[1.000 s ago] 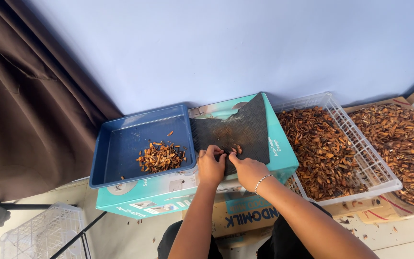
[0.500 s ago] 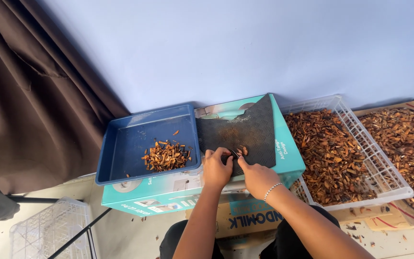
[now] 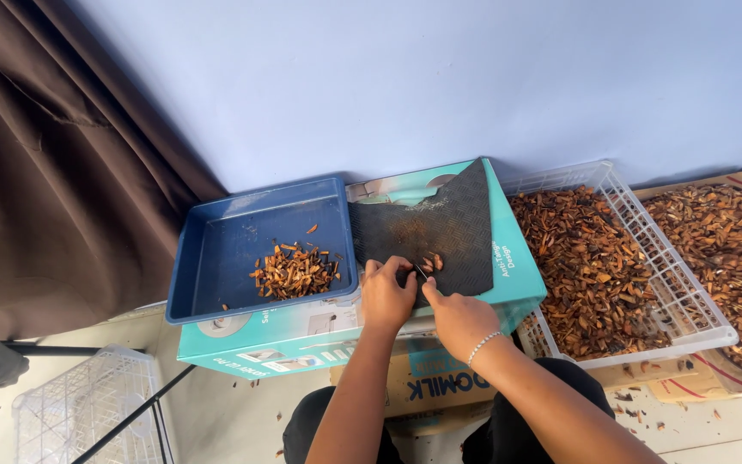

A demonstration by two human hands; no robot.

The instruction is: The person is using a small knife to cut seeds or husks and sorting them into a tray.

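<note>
A pale blue wall (image 3: 440, 77) is filling the upper view, with a brown curtain (image 3: 53, 172) hanging at nine o'clock. Below it, a teal cardboard box (image 3: 508, 275) is being used as a work surface at the centre, resting on a second cardboard carton (image 3: 422, 387). At three o'clock, a white wire-mesh tray (image 3: 689, 301) heaped with reddish-brown dried pieces (image 3: 586, 258) is being kept just beside the box, and further such pieces are lying on flat cardboard (image 3: 732, 249) beyond it. A blue plastic tray (image 3: 216, 249) is sitting on the box at ten o'clock from the hands, with a small pile of cut pieces (image 3: 294, 271) gathered in it. A black textured rubber mat (image 3: 440, 228) is spread at twelve o'clock from the hands. A few small brown pieces (image 3: 431, 263) are being worked on the mat's near edge. The left hand (image 3: 386, 294) is curled, its fingertips pinching at one piece; the right hand (image 3: 459, 320) is closed round what appears to be a thin blade, too small to tell for certain. The step in hand is judged to be trimming or splitting a piece; the next move is likely calling for steady pressure, with the left fingertips kept clear of the edge.
</note>
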